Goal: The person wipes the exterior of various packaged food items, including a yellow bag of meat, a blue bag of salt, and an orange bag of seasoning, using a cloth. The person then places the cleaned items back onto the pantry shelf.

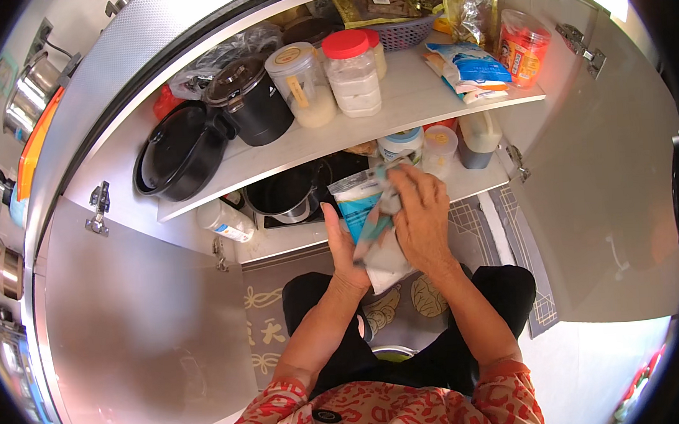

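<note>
My left hand [346,252] holds a blue-and-white plastic packet [355,208] from its left side, in front of the open cabinet. Its thumb points up along the packet's edge. Across the packet's right part lies a grey, teal and pinkish cloth [381,224], blurred by motion. My right hand [423,210] is closed over this cloth and presses it against the packet. The palm and fingertips of the right hand are partly hidden. White lower packaging [384,277] shows beneath the cloth.
On the upper shelf [403,102] stand a black pan [184,154], a black pot [256,110], a red-lidded jar [352,76] and flat packets [470,67]. Below are an open black pot [284,195] and a white bottle [225,221]. Open cabinet doors [144,326] flank both sides.
</note>
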